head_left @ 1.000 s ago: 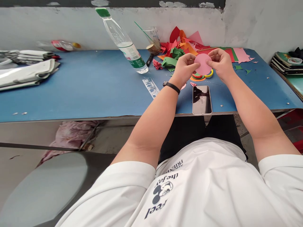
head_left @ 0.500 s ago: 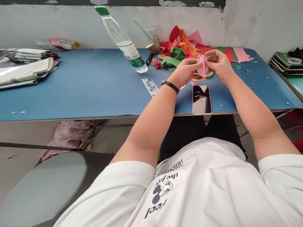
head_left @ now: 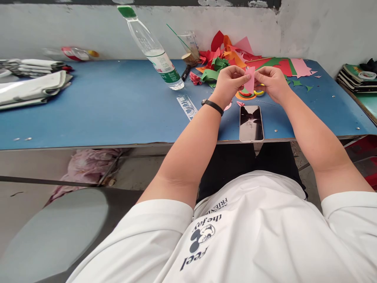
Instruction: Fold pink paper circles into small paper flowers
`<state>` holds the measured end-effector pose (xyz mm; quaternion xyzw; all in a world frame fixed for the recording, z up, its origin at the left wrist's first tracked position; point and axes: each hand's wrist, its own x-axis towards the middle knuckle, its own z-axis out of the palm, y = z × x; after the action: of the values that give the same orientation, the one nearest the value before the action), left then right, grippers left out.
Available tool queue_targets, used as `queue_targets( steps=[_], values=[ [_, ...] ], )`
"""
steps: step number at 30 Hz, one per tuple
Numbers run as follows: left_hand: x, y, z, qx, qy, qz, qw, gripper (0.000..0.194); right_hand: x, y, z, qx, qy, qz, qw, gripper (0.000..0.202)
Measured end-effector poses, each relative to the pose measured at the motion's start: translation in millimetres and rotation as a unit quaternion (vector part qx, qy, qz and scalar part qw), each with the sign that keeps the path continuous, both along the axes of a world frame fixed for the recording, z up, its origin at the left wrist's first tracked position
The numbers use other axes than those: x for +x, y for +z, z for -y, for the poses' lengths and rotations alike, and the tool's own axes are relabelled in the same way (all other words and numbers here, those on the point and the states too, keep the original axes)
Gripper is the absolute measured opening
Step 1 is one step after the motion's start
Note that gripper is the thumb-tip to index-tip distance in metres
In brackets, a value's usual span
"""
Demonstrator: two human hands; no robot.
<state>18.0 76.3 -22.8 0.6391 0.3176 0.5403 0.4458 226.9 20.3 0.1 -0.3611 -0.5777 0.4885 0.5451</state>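
Note:
A small piece of pink paper (head_left: 250, 80) is held up over the blue table, pinched from both sides. My left hand (head_left: 232, 81) grips its left side between thumb and fingers. On the other side my right hand (head_left: 271, 81) closes thumb and fingers at its right edge. Below the paper, scissors with a yellow handle (head_left: 259, 93) lie partly hidden by my hands, beside round red, green and orange paper pieces (head_left: 246, 94). A small folded pink piece (head_left: 240, 103) lies just above a phone (head_left: 251, 123).
A water bottle (head_left: 165, 65), a clear stencil ruler (head_left: 187, 107) and a dark marker (head_left: 185, 73) are left of my hands. Coloured paper scraps (head_left: 226, 51) pile against the wall. Folded newspapers (head_left: 32, 89) lie far left; stacked books (head_left: 355, 78) are far right.
The pink paper has turned from a wider, rounded face to a narrower, straight-edged shape. Both hands have shifted their grip slightly around it, uncovering more of the round paper pieces below.

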Motion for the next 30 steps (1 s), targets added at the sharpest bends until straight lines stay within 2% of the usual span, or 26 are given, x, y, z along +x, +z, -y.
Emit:
queue_targets(
  steps=[3,6,9,12,15,24,30],
  values=[
    [1.0,-1.8,-2.6,0.016,0.003,-0.006,1.0,0.044,3.5,-7.1,-17.1,0.025,-0.015,0.022,0.999,0.033],
    [3.4,-5.5,-7.2,0.034,0.005,-0.023,0.999,0.04,2.4,-14.4,-37.6,0.024,-0.098,0.038,0.994,0.063],
    [5.5,-9.0,-13.4,0.064,0.028,-0.024,0.997,0.047,0.5,-20.8,-48.7,0.074,-0.12,0.061,0.988,0.075],
    [5.5,-10.1,-16.7,0.098,0.046,-0.034,0.993,0.044,1.5,-24.1,-48.0,0.138,-0.124,0.094,0.978,0.074],
    [4.8,-10.0,-16.0,0.12,0.046,-0.058,0.99,0.037,2.6,-23.0,-43.2,0.165,-0.126,0.124,0.97,0.073],
    [3.2,-10.4,-15.9,0.195,0.059,-0.09,0.975,0.039,6.1,-22.0,-41.1,0.188,-0.114,0.148,0.964,0.065],
    [1.4,-6.5,-13.4,0.222,0.071,-0.127,0.964,0.027,7.0,-22.7,-42.1,0.179,-0.128,0.163,0.962,0.055]
  ],
)
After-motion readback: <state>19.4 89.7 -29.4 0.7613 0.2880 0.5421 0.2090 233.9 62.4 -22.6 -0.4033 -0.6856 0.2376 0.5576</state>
